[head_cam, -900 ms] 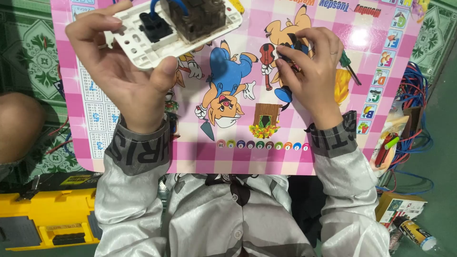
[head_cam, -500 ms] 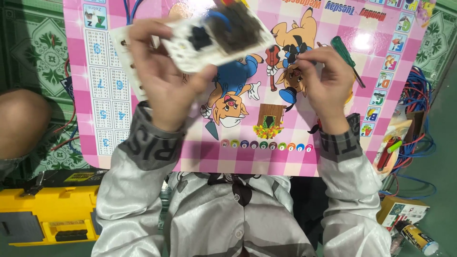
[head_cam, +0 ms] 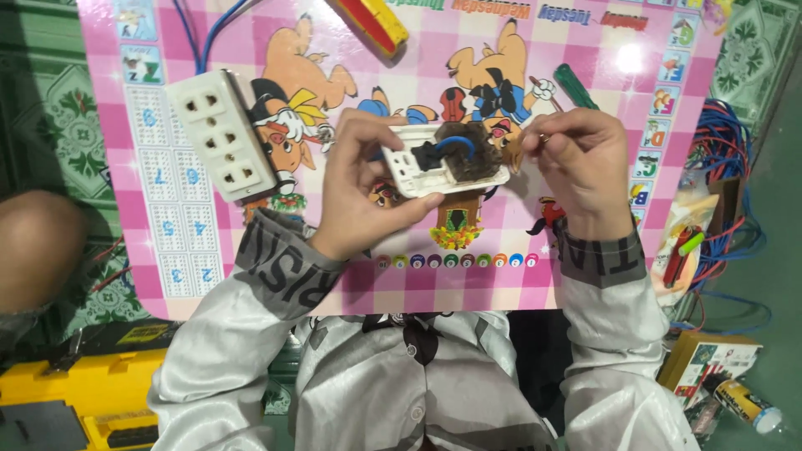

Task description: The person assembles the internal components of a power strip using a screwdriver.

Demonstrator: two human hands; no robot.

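Head view, reading left to right with the pink cartoon mat (head_cam: 585, 276) as my landmark: off its left edge sits a yellow toolbox (head_cam: 75, 392) near my elbow, and someone else's knee (head_cam: 38, 246) shows beside the mat's left border. On the mat's left part lies a white multi-socket outlet face (head_cam: 221, 134), long axis running top to bottom with a slight tilt, well apart from my fingers. Over the mat's middle my left hand (head_cam: 359, 188) is closed around a white socket back (head_cam: 447, 159), thumb underneath, fingers curled over its left end; the piece lies with its long axis across the mat, its dark wired side turned up, a short blue wire (head_cam: 455, 144) looping on it. Just to its right, my right hand (head_cam: 585, 163) is nearer that wired end, fingertips pinched shut on something small and thin at the piece's right edge; I cannot tell what. Nothing stands between the two hands. Toward the mat's top lie a red-and-yellow tool (head_cam: 372, 23) and a green-handled screwdriver (head_cam: 575, 86). Off the mat's right edge lies a tangle of blue and red wires (head_cam: 718, 159).
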